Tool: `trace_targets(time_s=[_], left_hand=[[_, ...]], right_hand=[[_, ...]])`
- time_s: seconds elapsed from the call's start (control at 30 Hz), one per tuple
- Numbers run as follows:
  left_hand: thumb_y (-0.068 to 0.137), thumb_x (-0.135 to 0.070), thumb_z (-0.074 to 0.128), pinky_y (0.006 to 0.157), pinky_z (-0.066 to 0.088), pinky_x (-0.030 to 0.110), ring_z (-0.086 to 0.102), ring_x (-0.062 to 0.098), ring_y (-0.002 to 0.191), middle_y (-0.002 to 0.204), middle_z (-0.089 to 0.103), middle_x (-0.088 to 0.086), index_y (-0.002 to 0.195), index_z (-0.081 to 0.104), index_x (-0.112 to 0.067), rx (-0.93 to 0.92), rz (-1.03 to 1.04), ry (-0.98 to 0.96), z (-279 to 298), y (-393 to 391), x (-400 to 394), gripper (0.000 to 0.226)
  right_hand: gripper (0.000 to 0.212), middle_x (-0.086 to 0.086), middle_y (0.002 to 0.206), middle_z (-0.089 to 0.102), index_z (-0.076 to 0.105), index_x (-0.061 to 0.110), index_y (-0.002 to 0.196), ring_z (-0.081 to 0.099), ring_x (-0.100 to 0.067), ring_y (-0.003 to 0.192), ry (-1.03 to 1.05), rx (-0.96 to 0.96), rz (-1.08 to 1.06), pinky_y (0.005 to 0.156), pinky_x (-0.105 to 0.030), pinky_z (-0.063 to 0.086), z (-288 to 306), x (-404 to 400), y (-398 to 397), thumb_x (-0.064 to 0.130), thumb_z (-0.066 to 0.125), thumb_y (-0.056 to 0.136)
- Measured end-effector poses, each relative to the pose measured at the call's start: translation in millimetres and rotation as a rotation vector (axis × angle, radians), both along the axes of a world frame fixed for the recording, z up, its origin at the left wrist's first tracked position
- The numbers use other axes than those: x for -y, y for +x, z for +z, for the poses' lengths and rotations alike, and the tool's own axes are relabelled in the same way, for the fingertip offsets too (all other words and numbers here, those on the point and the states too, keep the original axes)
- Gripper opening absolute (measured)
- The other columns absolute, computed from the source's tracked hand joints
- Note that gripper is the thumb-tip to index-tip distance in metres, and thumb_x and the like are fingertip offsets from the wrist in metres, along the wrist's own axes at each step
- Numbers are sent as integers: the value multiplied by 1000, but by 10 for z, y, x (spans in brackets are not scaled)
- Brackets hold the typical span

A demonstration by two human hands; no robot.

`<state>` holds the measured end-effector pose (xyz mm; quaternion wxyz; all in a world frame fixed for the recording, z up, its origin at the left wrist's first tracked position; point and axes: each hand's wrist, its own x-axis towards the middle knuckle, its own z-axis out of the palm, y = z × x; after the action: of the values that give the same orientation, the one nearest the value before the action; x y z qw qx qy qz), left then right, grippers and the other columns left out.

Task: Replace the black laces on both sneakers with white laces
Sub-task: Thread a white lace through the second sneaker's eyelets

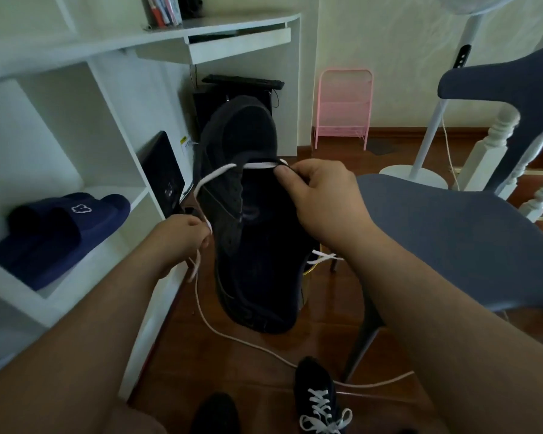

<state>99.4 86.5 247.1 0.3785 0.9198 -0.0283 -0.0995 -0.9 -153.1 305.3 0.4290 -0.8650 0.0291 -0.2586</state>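
A black sneaker [251, 233] hangs in mid-air in front of me, toe pointing away. A white lace [215, 177] crosses its lowest eyelets near the toe. My right hand [323, 198] grips the sneaker's right eyelet edge, thumb and fingers pinching by the lace. My left hand [182, 238] pinches the lace's left strand beside the shoe, and the loose end dangles below it. A second black sneaker [318, 396] laced in white stands on the floor near my feet.
White shelving [76, 145] at left holds navy slippers [60, 233]. A grey-blue chair [458, 242] stands at right. A white cable [248, 343] runs over the wooden floor. A pink rack [344, 108] and a fan stand [420, 170] are behind.
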Motion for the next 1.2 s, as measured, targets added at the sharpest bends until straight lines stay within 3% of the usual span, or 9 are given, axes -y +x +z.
trace_targets(time_s=[0.1, 0.17, 0.3, 0.43, 0.57, 0.67, 0.83, 1.1, 1.2], left_hand=[[99, -13, 49, 68, 41, 36, 56, 24, 76, 80, 64, 7, 68, 61, -20, 36, -13, -62, -18, -38, -40, 34], [106, -34, 46, 73, 47, 36, 62, 22, 80, 88, 71, 7, 80, 64, -21, 109, 25, -209, -12, -58, -22, 35], [104, -59, 39, 74, 49, 38, 62, 11, 78, 82, 68, -10, 82, 62, -37, 478, 104, -463, 134, -161, 166, 39], [101, -60, 50, 67, 44, 21, 58, 1, 82, 88, 60, -15, 99, 58, -41, 709, -256, -172, 149, -339, 409, 20], [104, -45, 58, 65, 42, 23, 57, 7, 78, 83, 59, -8, 99, 59, -36, 636, -257, -149, 83, -367, 599, 10], [104, -43, 60, 61, 39, 13, 57, 4, 77, 80, 59, -8, 96, 58, -39, 586, -249, -156, 82, -345, 632, 9], [106, -47, 52, 72, 41, 36, 57, 20, 87, 92, 59, -3, 101, 63, -26, 576, -228, 10, 96, -315, 700, 24], [111, -38, 47, 74, 46, 43, 54, 22, 89, 91, 54, -5, 95, 55, -28, 580, -239, 19, 129, -258, 589, 20], [111, -41, 45, 74, 50, 46, 55, 24, 88, 91, 55, -4, 95, 57, -29, 519, -207, 190, 77, -165, 456, 23]], right_hand=[[37, 6, 67, 66, 72, 23, 79, 63, -6, 63, -82, -59, -4, 50, -18, 47, -2, 2, -8, 51, 59, 100], [39, 8, 68, 65, 68, 26, 74, 61, -6, 62, -161, -117, -38, 50, -23, 43, -27, 29, -18, 52, 58, 101], [42, 3, 66, 63, 67, 20, 74, 60, -13, 60, -288, -182, -100, 51, -29, 46, -105, 51, -39, 49, 55, 103], [39, -1, 64, 60, 61, 18, 71, 59, -19, 59, -341, -203, -120, 53, -32, 46, -138, 40, -38, 40, 53, 103], [38, -1, 64, 60, 61, 17, 72, 59, -19, 59, -332, -214, -104, 53, -33, 49, -152, 71, -65, 38, 54, 102], [37, 0, 66, 62, 62, 18, 74, 60, -17, 62, -301, -205, -112, 54, -33, 49, -167, 131, -87, 40, 54, 103], [39, 4, 62, 60, 61, 21, 70, 57, -11, 58, -257, -172, -132, 47, -26, 37, -171, 206, -103, 41, 55, 103], [40, -4, 70, 67, 71, 12, 75, 64, -20, 65, -174, -174, -123, 57, -35, 53, -14, 482, -44, 40, 59, 101], [42, -8, 69, 67, 71, 9, 71, 62, -19, 59, -92, -165, -156, 53, -34, 51, 37, 588, 5, 37, 62, 100]])
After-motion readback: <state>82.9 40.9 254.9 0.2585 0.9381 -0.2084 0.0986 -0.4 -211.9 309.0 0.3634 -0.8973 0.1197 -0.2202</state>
